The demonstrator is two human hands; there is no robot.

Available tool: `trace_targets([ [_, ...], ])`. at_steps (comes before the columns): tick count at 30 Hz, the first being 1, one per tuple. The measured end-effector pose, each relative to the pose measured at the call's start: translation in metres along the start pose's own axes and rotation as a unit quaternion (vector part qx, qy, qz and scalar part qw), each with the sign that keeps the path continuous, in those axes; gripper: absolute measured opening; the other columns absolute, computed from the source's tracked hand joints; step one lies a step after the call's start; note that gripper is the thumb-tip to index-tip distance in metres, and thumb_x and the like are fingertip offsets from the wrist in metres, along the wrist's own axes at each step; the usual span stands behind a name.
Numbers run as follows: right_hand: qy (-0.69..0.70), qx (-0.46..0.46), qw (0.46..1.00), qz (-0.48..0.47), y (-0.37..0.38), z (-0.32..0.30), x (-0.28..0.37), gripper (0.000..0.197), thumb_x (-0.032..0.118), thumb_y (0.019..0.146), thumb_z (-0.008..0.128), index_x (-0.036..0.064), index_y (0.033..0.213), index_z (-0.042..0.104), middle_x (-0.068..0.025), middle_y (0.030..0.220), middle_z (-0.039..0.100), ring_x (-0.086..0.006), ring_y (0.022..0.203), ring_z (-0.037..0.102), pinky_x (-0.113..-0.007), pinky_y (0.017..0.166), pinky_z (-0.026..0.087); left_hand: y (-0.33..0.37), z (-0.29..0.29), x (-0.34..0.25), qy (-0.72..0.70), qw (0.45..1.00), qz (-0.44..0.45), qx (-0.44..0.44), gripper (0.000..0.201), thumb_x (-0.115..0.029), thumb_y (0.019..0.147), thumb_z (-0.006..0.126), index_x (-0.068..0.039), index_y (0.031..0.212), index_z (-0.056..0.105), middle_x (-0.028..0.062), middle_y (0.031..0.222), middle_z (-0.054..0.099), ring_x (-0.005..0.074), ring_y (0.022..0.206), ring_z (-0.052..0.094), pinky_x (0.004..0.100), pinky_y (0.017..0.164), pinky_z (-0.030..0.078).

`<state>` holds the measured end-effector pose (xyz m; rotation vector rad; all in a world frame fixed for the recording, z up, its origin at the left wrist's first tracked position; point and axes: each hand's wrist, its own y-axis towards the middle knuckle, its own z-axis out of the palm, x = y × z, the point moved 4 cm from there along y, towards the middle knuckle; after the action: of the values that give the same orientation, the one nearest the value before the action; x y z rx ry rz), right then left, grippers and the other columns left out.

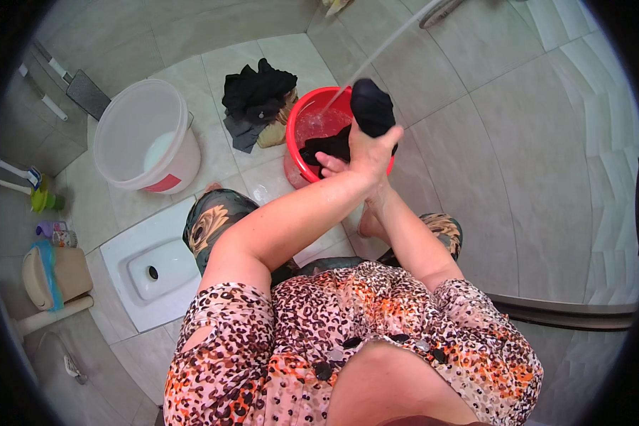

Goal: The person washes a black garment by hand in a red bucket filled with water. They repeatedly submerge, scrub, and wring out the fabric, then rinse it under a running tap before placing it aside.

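Above the red bucket [320, 91], my left hand [370, 150] grips a dark, wet-looking black cloth [371, 106]. Its upper end is rounded, like a sock, and covers the fingers; the thumb shows on the right. My right hand [331, 164] crosses beneath the left wrist. Only its curled fingers show, against more black cloth [326, 145] that hangs into the bucket. Whether both dark parts are one piece cannot be told. A thin stream of water [387, 48] falls from the upper right into the bucket, which holds churning water.
A pile of black clothes [259, 92], with grey and tan pieces, lies on the tiles beyond the bucket. A large white tub [184, 153] stands left. Nearer are a squat toilet [131, 298] and a beige bin [74, 273]. Brushes [32, 176] hang on the left wall.
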<state>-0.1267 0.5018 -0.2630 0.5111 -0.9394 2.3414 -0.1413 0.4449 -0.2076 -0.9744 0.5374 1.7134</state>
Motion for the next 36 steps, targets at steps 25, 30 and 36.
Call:
trace_targets([
  [25,-0.134,-0.261,0.946,-0.137,0.058,-0.006,0.048,0.050,0.039,0.089,0.062,0.0012,0.121,0.051,-0.0155,0.110,0.061,-0.0270,0.098,0.063,-0.045,0.077,0.053,0.057,-0.108,-0.009,-0.397,0.884,-0.197,0.148,0.062,-0.057,0.093,0.044,-0.001,0.111,0.061,0.0128,0.096,0.067,0.0283,0.087,0.065,0.0408,0.080,0.053],
  [30,-0.562,-0.289,0.747,-0.205,0.047,0.004,0.046,0.060,0.038,0.091,0.052,-0.0118,0.123,0.048,-0.0269,0.112,0.061,-0.0380,0.099,0.062,-0.044,0.083,0.049,0.060,-0.107,0.052,-0.027,0.975,-0.210,0.061,0.061,-0.062,0.086,0.057,-0.004,0.099,0.064,0.0077,0.087,0.065,0.0169,0.074,0.060,0.0304,0.070,0.049],
  [36,-0.730,-0.151,0.650,-0.148,0.009,0.049,0.030,0.056,0.029,0.090,0.038,-0.0042,0.136,0.038,-0.0336,0.125,0.051,-0.0439,0.120,0.049,-0.045,0.100,0.039,0.043,-0.100,0.057,-0.221,0.924,-0.290,0.114,0.042,-0.045,0.084,0.071,-0.006,0.096,0.065,0.0067,0.086,0.066,0.0160,0.076,0.063,0.0301,0.069,0.051],
])
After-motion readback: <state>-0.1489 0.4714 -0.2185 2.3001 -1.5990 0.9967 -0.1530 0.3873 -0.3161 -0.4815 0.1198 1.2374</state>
